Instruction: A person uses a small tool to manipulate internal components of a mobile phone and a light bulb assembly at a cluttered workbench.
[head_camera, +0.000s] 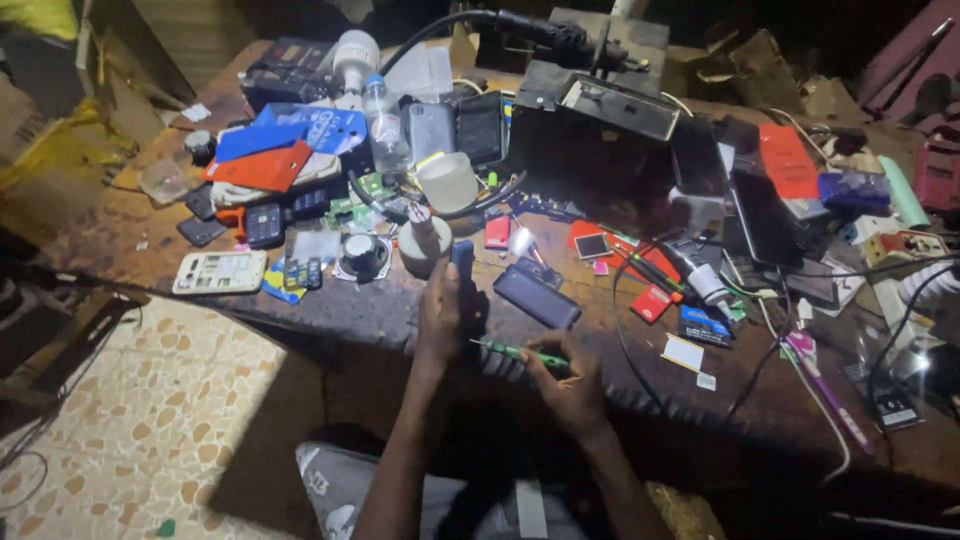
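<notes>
Cluttered surface (380, 310), dimly lit. Left hand (440, 320) wrapped round an upright phone (463, 285), right hand (565, 385) pinching a green screwdriver (520, 352), tip seemingly against it. Could slip and gouge, given poor light.

A phone repair workshop. Around the black tool box (600, 130), the wooden bench (330, 305) holds phones, batteries, cables.

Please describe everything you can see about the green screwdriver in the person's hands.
The green screwdriver is slim, with a translucent-looking green handle, probably plastic, and a thin shaft that ends near the left hand. It lies almost level, its tip pointing left. The right hand pinches the handle end. The tip meets the dark phone that the left hand holds upright at the worktable's front edge; exact contact is unclear.
</notes>
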